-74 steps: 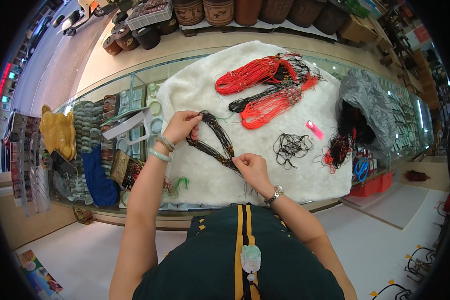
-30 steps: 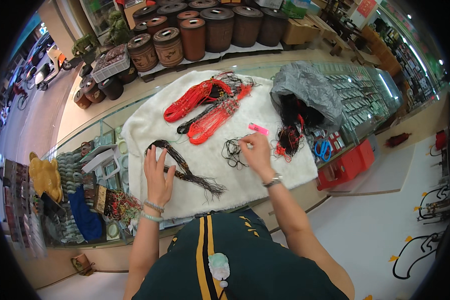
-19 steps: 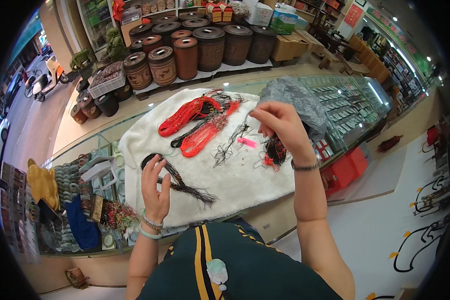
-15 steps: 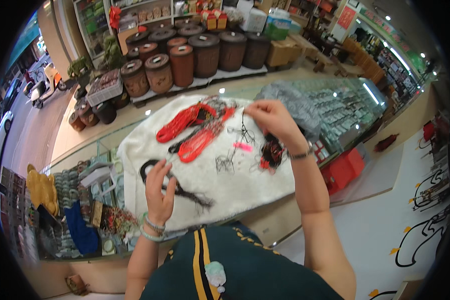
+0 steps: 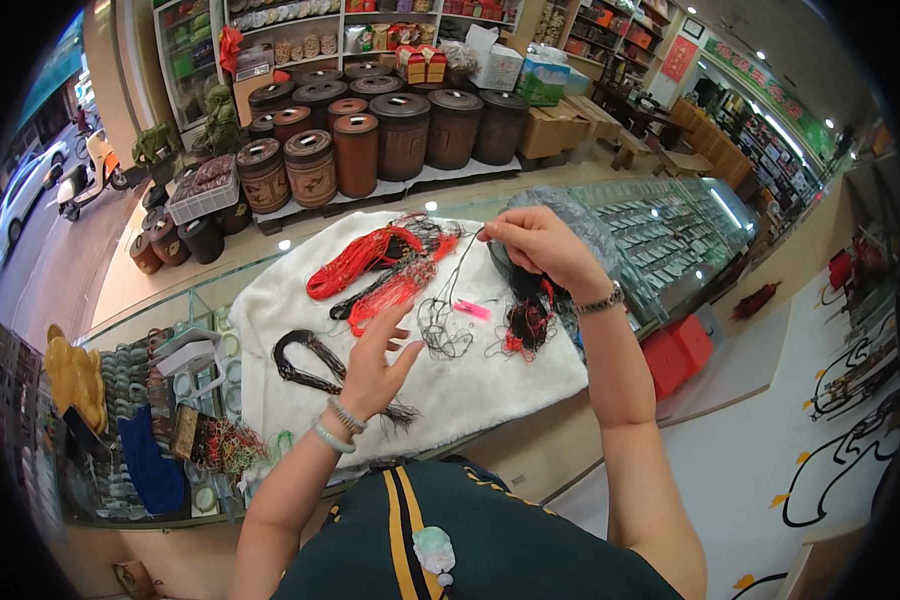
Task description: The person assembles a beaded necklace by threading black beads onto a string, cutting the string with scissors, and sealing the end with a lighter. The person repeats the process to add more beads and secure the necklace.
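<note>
Two hands work over the white fleece cloth (image 5: 300, 300) on our glass counter (image 5: 670, 225). Our right hand (image 5: 532, 243) has its grip pinched on a thin black cord (image 5: 440, 330), lifting it at one o'clock. Our left hand (image 5: 375, 362) hovers released beside the dark cord bundle (image 5: 310, 365); red cord bundles (image 5: 360, 265) lie at twelve.

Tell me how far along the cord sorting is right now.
Done: one dark bundle lies gathered on the white cloth, with red bundles behind it. In hand: the right hand pinches a thin black cord lifted from a loose tangle; the left hand hovers open. Left: that tangle and the black-red heap.
</note>
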Available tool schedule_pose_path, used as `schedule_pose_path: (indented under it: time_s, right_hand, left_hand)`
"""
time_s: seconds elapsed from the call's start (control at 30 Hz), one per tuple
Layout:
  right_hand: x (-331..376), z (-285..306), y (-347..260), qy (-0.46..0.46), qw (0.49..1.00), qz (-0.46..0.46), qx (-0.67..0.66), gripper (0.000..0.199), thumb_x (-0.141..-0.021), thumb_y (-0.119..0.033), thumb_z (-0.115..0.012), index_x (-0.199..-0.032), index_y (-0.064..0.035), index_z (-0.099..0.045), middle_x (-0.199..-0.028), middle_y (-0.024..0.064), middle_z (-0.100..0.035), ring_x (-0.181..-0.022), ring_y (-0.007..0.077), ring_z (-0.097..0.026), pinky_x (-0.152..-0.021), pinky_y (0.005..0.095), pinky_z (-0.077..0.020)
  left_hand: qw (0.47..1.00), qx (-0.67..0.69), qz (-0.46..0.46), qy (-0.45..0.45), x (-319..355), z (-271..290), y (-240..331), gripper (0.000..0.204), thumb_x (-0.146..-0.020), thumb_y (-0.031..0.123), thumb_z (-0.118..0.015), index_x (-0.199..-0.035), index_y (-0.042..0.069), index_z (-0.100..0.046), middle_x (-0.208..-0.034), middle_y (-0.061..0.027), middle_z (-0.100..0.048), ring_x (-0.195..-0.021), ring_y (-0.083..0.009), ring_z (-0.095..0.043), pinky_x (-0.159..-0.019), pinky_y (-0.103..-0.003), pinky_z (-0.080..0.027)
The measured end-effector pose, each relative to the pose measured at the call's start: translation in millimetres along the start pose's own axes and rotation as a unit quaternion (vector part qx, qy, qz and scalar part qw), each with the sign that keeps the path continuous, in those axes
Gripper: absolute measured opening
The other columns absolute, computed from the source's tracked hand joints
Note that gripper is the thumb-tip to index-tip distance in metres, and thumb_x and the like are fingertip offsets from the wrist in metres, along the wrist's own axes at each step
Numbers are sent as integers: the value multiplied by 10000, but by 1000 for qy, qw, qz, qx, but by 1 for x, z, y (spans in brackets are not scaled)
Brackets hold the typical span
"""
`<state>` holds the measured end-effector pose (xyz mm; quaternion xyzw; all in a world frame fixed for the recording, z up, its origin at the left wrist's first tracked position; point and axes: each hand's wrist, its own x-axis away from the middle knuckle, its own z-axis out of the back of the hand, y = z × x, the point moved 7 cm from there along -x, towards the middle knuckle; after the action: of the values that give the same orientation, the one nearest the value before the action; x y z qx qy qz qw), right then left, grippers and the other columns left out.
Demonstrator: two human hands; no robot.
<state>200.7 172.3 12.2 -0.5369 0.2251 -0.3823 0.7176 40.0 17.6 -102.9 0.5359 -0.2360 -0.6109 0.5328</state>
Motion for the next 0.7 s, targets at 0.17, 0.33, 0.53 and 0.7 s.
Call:
schedule_pose_path:
  time_s: [0.17, 0.33, 0.53, 0.7]
  right_hand:
    - [10, -22, -6, -132, 990, 42, 3, 291, -963, -255, -566, -916, 7, -684, -496, -68, -415, -412, 13, -329, -391, 205, -226]
    - [13, -18, 0, -139, 990, 17, -8, 305, -975, -260, -552, -935, 14, -679, -497, -65, -428, -409, 15, -340, -385, 203, -235]
    - [20, -7, 12, -134, 991, -5, -3, 308, -970, -278, -562, -949, 5, -681, -507, -71, -422, -412, 10, -332, -389, 203, -234]
    - [18, -16, 13, -158, 987, -7, -2, 313, -964, -294, -572, -949, -2, -685, -516, -78, -412, -414, 6, -317, -388, 205, -226]
  left_hand:
    - [999, 18, 22, -37, -38, -37, -20, 575, -822, 66, -686, -1357, 90, -478, -1248, -130, -575, -760, -166, -640, -637, -278, -526]
    - [981, 7, 85, -174, -51, -71, -37, 483, -831, 117, -687, -1293, 88, -549, -985, -92, -690, -701, -145, -618, -623, -280, -513]
    - [992, 100, -1, -76, -64, -39, -4, 376, -819, 115, -686, -1182, 40, -623, -1173, -114, -619, -862, -160, -610, -748, -298, -508]
    - [986, -41, -73, -146, -75, -37, 15, 276, -827, 145, -697, -1087, 55, -686, -1026, -85, -692, -946, -203, -641, -810, -337, -495]
